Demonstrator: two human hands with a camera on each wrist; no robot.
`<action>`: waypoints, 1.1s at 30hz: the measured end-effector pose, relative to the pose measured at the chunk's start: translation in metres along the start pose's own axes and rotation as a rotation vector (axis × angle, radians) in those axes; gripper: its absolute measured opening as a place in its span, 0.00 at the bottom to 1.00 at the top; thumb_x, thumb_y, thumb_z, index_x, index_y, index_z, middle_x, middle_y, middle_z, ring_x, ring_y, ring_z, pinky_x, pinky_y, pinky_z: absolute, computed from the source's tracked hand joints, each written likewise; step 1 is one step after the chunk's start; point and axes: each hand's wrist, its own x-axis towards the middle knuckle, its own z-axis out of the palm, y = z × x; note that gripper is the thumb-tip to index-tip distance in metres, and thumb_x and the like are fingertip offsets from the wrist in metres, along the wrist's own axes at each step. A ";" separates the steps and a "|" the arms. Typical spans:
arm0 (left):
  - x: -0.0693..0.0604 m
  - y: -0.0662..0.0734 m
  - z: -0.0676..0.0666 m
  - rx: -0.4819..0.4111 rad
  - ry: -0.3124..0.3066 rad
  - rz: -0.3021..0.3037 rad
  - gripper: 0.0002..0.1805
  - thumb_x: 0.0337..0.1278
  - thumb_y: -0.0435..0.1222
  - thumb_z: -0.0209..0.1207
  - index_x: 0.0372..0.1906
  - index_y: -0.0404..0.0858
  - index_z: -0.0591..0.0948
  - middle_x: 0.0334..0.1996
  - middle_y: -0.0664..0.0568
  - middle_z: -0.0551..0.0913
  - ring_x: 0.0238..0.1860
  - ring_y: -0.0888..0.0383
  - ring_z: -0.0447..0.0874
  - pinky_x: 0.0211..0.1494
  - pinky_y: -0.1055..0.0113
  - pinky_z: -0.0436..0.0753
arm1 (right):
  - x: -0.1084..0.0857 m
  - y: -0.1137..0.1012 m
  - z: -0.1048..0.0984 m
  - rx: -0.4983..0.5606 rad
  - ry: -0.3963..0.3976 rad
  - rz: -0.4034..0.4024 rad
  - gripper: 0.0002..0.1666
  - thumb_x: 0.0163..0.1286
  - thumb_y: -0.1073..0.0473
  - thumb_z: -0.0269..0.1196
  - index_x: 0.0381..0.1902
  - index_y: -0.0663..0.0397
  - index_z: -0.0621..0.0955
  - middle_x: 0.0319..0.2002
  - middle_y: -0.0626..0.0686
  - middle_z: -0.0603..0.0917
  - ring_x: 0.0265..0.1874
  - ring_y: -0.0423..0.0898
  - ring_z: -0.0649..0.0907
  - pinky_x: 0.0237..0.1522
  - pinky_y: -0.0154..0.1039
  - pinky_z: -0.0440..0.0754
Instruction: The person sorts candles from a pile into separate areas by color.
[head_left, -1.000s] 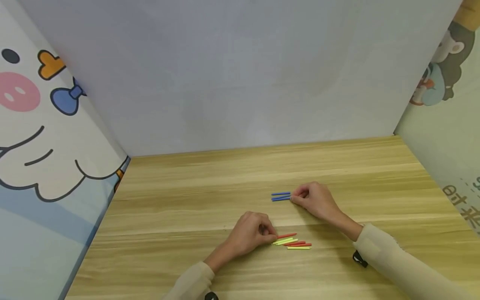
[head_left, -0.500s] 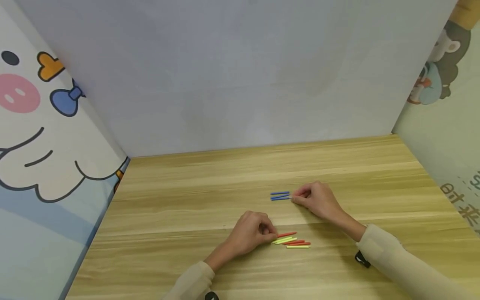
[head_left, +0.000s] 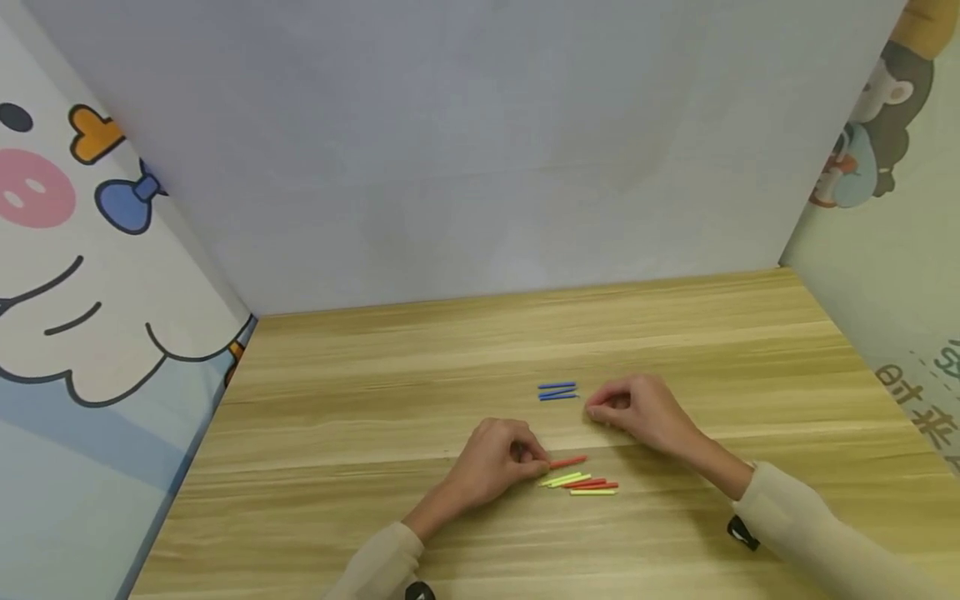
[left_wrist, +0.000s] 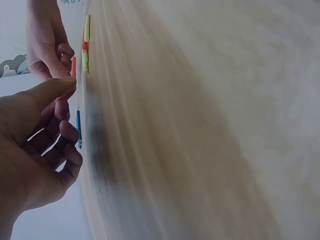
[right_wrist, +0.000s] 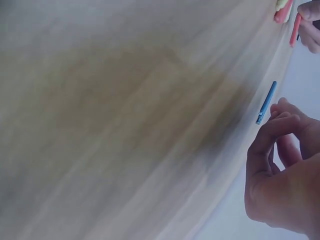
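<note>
Brown characters "时来" (head_left: 917,408) stand on the right wall (head_left: 840,275), below cropped lettering (head_left: 948,360)

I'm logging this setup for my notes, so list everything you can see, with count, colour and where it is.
Blue sticks: three, blue, grouped left of the right hand
Red sticks: three, red, one held by the left hand, two among the yellow sticks
Yellow sticks: three, yellow, in the cluster nearer the person
Table: one, wood-grain tan, beneath everything
Back panel: one, pale grey, behind the table
Side panels: two, pale with cartoon prints, left and right
Sleeves: two, cream, on the forearms
Black wrist pieces: two, black, one by each cuff
Left hand: one, bare, pinching a red stick
Right hand: one, bare, beside the blue sticks
</note>
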 end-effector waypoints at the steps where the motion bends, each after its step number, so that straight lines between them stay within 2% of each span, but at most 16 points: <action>1: 0.000 0.000 -0.001 -0.001 0.001 0.001 0.04 0.56 0.35 0.77 0.30 0.45 0.92 0.21 0.68 0.77 0.23 0.73 0.71 0.30 0.76 0.69 | -0.001 0.000 0.000 0.002 -0.005 -0.010 0.05 0.69 0.56 0.75 0.35 0.50 0.92 0.31 0.43 0.90 0.29 0.37 0.82 0.34 0.32 0.79; 8: -0.002 -0.004 -0.006 0.031 0.023 0.023 0.03 0.55 0.35 0.77 0.30 0.45 0.93 0.22 0.68 0.77 0.24 0.72 0.71 0.31 0.75 0.69 | -0.010 -0.003 -0.003 -0.009 -0.013 -0.042 0.04 0.69 0.56 0.75 0.36 0.50 0.93 0.30 0.42 0.89 0.27 0.36 0.83 0.32 0.33 0.81; 21: -0.005 -0.007 -0.018 0.069 0.029 0.023 0.03 0.56 0.34 0.76 0.30 0.45 0.93 0.22 0.67 0.76 0.25 0.70 0.72 0.31 0.74 0.71 | -0.031 -0.007 -0.007 -0.019 -0.034 -0.091 0.05 0.69 0.53 0.75 0.35 0.47 0.93 0.27 0.38 0.88 0.22 0.34 0.81 0.28 0.33 0.80; 29: -0.008 -0.016 -0.030 0.088 0.045 0.018 0.04 0.57 0.34 0.75 0.30 0.47 0.92 0.23 0.66 0.78 0.25 0.67 0.74 0.30 0.72 0.72 | -0.042 -0.012 -0.007 -0.019 -0.050 -0.116 0.01 0.66 0.57 0.76 0.34 0.45 0.92 0.27 0.38 0.88 0.23 0.32 0.81 0.28 0.32 0.80; 33: -0.009 -0.021 -0.038 0.089 0.062 0.015 0.05 0.55 0.32 0.75 0.30 0.45 0.92 0.23 0.65 0.80 0.26 0.66 0.75 0.31 0.72 0.73 | -0.046 -0.013 -0.005 -0.032 -0.054 -0.127 0.03 0.66 0.58 0.76 0.33 0.42 0.92 0.27 0.37 0.87 0.23 0.31 0.79 0.28 0.32 0.79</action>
